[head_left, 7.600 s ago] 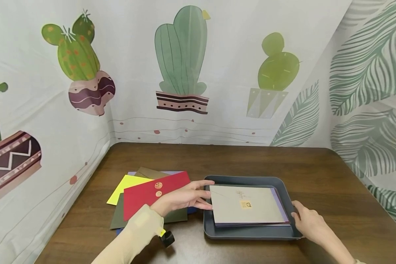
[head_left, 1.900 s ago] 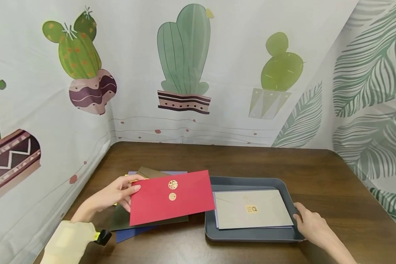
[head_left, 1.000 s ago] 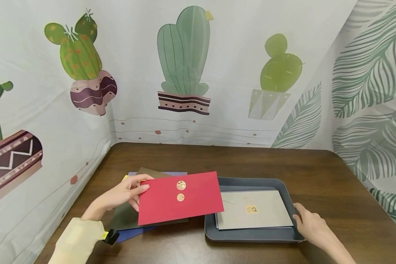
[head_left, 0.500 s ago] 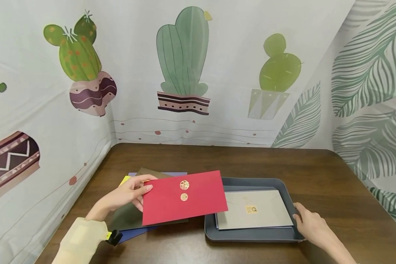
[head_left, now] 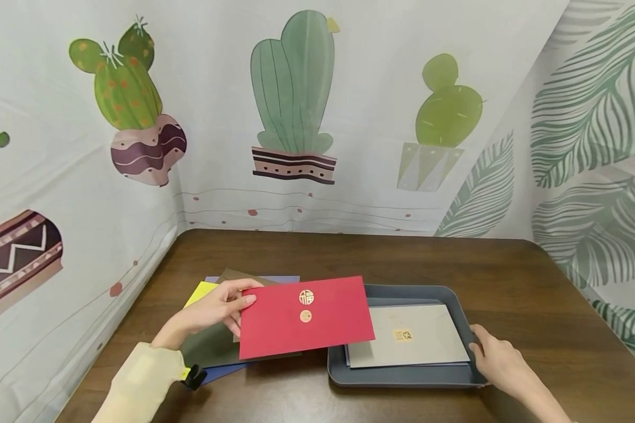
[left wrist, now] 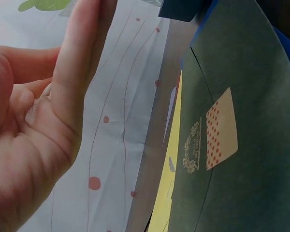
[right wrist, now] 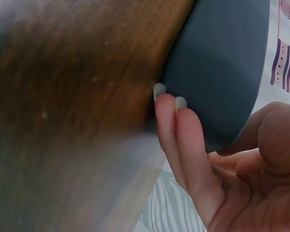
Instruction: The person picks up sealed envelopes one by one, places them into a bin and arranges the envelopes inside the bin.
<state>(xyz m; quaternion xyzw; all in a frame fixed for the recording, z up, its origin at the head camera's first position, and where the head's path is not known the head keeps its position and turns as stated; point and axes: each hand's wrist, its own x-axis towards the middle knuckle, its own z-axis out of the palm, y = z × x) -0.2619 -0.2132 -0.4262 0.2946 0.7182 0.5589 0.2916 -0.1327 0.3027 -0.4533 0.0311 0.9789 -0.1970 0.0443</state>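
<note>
My left hand pinches the left end of a red envelope with gold emblems, thumb on top. The envelope's right end overlaps the tray and the pale envelope in the head view. At the right, my right hand grips the rim of a dark grey tray, fingertips against its outer wall in the right wrist view. A pale grey envelope with a gold sticker tops the stack in the tray. Beneath my left hand lies a dark green envelope bearing a dotted sticker.
Around the green envelope, a yellow envelope, a brown envelope and a blue envelope form a loose pile on the wooden table. Patterned cloth hangs behind the table.
Since earliest, my left hand has left the pale envelope and picked the red one off the pile. Lately it carries it rightward over the tray's edge. My right hand stays at the tray.
</note>
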